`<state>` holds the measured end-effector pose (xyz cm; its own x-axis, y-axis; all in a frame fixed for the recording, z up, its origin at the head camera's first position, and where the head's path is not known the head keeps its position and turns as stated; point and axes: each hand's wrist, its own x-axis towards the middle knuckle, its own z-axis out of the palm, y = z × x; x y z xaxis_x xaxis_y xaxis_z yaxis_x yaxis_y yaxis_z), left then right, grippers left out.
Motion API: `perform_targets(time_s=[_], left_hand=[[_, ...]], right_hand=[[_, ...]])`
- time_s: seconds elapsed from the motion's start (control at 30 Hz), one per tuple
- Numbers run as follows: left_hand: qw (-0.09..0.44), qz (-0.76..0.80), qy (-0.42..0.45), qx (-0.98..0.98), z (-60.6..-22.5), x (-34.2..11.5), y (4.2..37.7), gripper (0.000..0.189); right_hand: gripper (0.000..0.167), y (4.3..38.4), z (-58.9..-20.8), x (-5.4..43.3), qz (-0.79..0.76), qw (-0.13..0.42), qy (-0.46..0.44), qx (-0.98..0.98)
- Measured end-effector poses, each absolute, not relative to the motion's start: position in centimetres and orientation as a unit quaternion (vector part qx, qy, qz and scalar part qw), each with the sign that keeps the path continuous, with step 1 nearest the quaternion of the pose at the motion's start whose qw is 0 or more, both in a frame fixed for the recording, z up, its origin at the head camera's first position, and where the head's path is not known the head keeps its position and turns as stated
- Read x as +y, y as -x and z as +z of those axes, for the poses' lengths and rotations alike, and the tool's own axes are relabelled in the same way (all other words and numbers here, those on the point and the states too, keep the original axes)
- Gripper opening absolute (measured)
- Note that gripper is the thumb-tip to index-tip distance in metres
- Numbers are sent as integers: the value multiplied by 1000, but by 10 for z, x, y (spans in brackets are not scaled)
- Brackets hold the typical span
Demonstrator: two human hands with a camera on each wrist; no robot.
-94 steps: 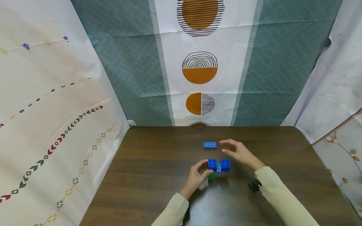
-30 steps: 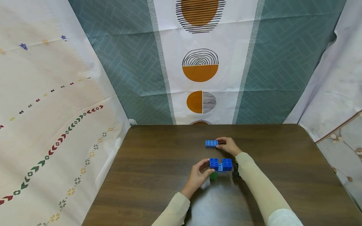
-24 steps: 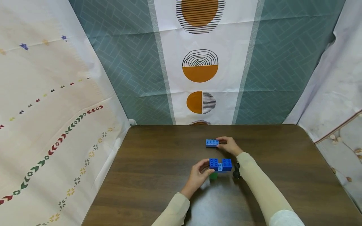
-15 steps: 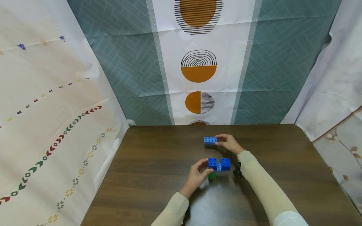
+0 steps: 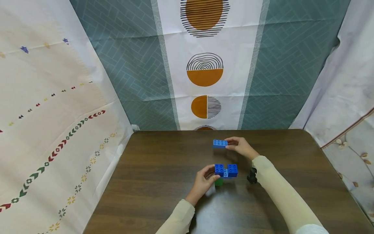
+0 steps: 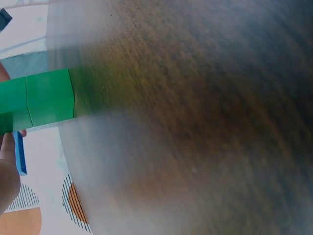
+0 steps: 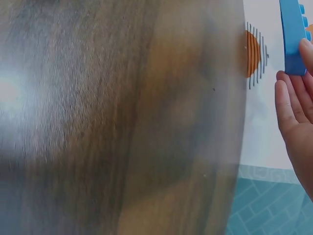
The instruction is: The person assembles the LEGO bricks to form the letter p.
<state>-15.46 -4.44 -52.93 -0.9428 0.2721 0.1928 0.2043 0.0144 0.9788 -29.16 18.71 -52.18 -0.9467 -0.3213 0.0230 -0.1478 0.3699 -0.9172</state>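
My left hand (image 5: pixel 203 182) holds the left side of a toy brick stack, its thumb in front and fingers behind. Two dark blue bricks (image 5: pixel 232 170) top the stack, with a gap over a lighter blue brick (image 5: pixel 226 173). Beneath are green bricks (image 5: pixel 218 182), which show as a column of at least two in the left wrist view. Beyond the stack, my right hand (image 5: pixel 242 148) pinches the right end of a long light blue brick (image 5: pixel 220 143), studs upward. The right wrist view shows this blue brick (image 7: pixel 293 41) raised above the tabletop.
Both hands are over a dark brown wooden table (image 5: pixel 152 182). A patterned cloth (image 5: pixel 140 71) hangs behind its far edge, with pale cloths at the left and right. A black wrist device (image 5: pixel 252 175) sits under the right sleeve.
My right hand reached the light blue brick, pinched its right end, and has lifted it from the table, moving slightly away and rightward. The left hand and stack have stayed nearly still.
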Motion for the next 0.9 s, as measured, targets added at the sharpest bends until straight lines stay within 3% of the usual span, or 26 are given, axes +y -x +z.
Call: perform_targets(time_s=[0.9], left_hand=[[27,679,-159,716,-526,-44,152,34]], right_hand=[[38,258,-487,200,-512,58,222,828]])
